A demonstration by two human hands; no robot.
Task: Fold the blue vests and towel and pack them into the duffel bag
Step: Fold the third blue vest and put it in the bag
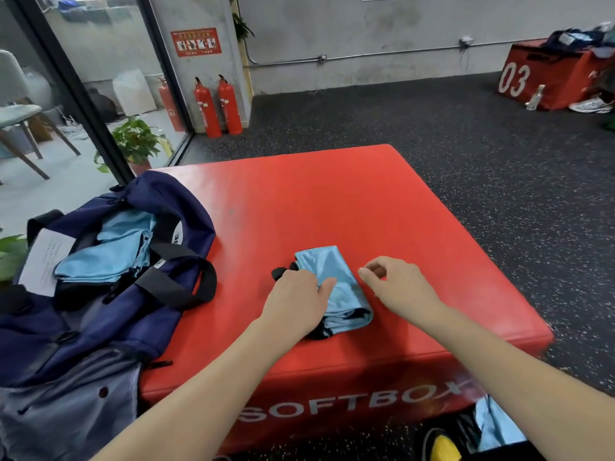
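A folded light-blue vest (336, 277) with black trim lies on the red soft box (332, 201), near its front edge. My left hand (296, 301) rests on the vest's left side, thumb lying across the fabric. My right hand (396, 284) hovers just right of the vest, fingers loosely curled, holding nothing. A navy duffel bag (109, 294) sits open at the left end of the box, with folded light-blue cloth (109, 254) inside it. More light-blue cloth (496, 424) lies on the floor at the lower right.
A white paper tag (43, 257) hangs at the bag's left. Black bag handles (186, 277) drape toward the vest. Two fire extinguishers (218, 106) and a potted plant (136, 141) stand beyond the box. Another red box (549, 78) is far right.
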